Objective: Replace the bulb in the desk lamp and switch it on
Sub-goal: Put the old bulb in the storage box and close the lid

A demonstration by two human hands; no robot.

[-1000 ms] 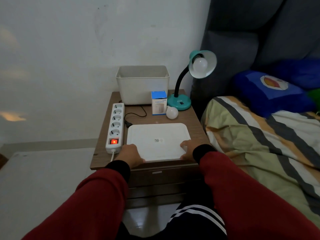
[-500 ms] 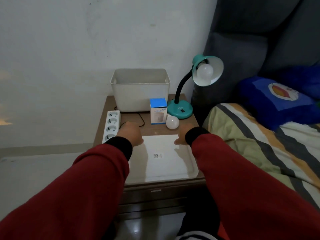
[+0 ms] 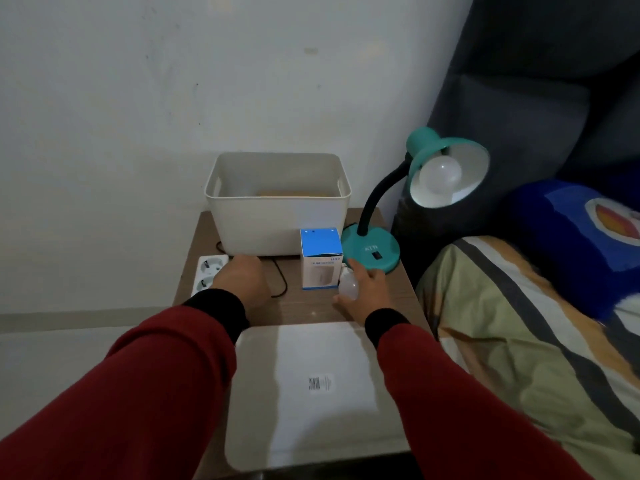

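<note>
Right hand (image 3: pixel 365 289) has left flat white plastic tray (image 3: pixel 311 427), now spread over loose white round bulb (image 3: pixel 347 287), not yet gripping | left hand (image 3: pixel 242 282) curled, contents unclear | pickup beginning

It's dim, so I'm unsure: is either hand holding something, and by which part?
The right hand cups the loose bulb by its round dome; a full grip cannot be told. The left hand, curled, holds nothing visible.

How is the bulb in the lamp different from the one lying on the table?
The bulb in the lamp sits in the teal shade, raised; the loose bulb lies on the table by the blue box. The bulb in the lamp is untouched; the right hand touches the loose bulb. Both are white, round, unlit.
</note>
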